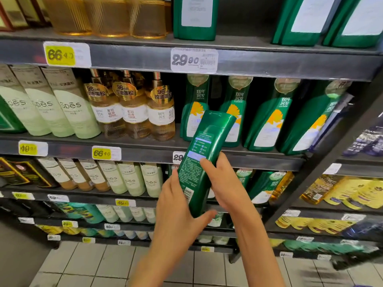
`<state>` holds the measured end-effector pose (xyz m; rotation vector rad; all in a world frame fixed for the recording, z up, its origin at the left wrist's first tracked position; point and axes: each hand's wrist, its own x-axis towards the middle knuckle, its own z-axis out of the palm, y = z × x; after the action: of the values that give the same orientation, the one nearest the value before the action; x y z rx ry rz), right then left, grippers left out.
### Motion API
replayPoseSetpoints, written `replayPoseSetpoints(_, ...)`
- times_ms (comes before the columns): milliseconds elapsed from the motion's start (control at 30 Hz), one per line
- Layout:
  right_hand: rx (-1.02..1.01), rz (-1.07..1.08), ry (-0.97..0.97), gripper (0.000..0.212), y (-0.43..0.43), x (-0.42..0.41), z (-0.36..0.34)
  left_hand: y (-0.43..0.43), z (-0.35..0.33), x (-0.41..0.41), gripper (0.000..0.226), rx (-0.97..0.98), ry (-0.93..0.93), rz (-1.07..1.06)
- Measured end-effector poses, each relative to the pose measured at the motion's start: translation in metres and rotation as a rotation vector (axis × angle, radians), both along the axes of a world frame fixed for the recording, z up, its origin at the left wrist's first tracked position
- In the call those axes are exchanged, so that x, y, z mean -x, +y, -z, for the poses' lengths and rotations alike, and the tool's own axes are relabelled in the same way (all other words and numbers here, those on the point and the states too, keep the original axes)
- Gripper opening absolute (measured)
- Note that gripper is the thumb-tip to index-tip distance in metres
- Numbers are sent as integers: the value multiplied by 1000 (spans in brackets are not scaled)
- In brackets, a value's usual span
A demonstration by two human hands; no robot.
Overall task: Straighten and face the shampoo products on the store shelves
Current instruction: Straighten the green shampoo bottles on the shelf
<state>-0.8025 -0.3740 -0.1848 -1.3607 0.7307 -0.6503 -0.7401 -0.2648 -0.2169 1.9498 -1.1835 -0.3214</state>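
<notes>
Two hands hold one green bottle (204,146) at mid frame, before the middle shelf (269,160): left hand (178,206) wraps its base, right hand (224,188) clasps its side, both grips closed on it. Back label faces us; probably it needs turning, then sliding into the narrow gap (216,94) behind, under the upper shelf edge (269,65).

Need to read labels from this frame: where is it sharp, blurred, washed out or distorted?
Head view: sharpest mid-frame, where the big print on the shelved green bottles and the 29.90 price tag reads; fine print on the held bottle is too small; white labels on the top shelf are washed out; lower right shelves smear with blur; the wide lens tilts the shelf upright.
</notes>
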Motion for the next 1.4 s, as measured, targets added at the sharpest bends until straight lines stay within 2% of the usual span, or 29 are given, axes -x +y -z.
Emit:
replayPoseSetpoints(33, 4, -8, 9, 27, 2, -1, 0, -4, 1, 7, 113, -10, -58, -69)
replayPoseSetpoints(67, 15, -18, 13, 31, 2, -1, -1, -7, 1, 8, 108, -4, -41, -89)
replayPoseSetpoints(100, 32, -25, 17, 36, 2, 1, -3, -9, 1, 5, 98, 37, 65, -58)
replayPoseSetpoints(200, 56, -55, 38, 62, -7, 12, -8, 0, -8, -16, 62, 77, 678, 134)
replayPoseSetpoints(267, 15, -99, 79, 83, -13, 19, -8, 9, -7, -30, 62, 78, 1118, 337)
replayPoseSetpoints(300, -23, -145, 85, 86, -13, 20, -8, 13, -6, -33, 64, 92, 1274, 431)
replayPoseSetpoints(367, -123, -226, 4, 66, -8, 18, -6, 17, -4, -35, 70, 106, 1421, 574)
replayPoseSetpoints(467, -177, -146, -107, 35, -5, 11, 0, 16, 5, -35, 81, 70, 1493, 476)
replayPoseSetpoints(533, -163, -107, -175, 26, -5, 9, 4, 14, 7, -37, 74, 45, 1432, 421)
replayPoseSetpoints(700, 4, -76, -114, 28, -1, 2, 12, 5, 2, -41, 64, 5, 908, 259)
replayPoseSetpoints(800, 102, -118, -80, 32, -1, 1, 18, 5, 8, -44, 53, 73, 864, 248)
replayPoseSetpoints(900, 183, -265, 13, 52, 0, 9, 28, 7, 18, -49, 46, 147, 820, 270)
replayPoseSetpoints(967, 236, -316, 69, 47, 3, 13, 31, 8, 22, -50, 44, 177, 769, 269)
replayPoseSetpoints(1100, 241, -243, 13, 41, 8, 13, 36, 6, 28, -56, 40, 173, 648, 276)
replayPoseSetpoints(1300, 407, -165, -55, 53, 22, 18, 44, 6, 28, -61, 40, 141, 411, 330)
replayPoseSetpoints(1400, 423, -174, -26, 57, 25, 20, 47, 13, 32, -57, 47, 127, 427, 311)
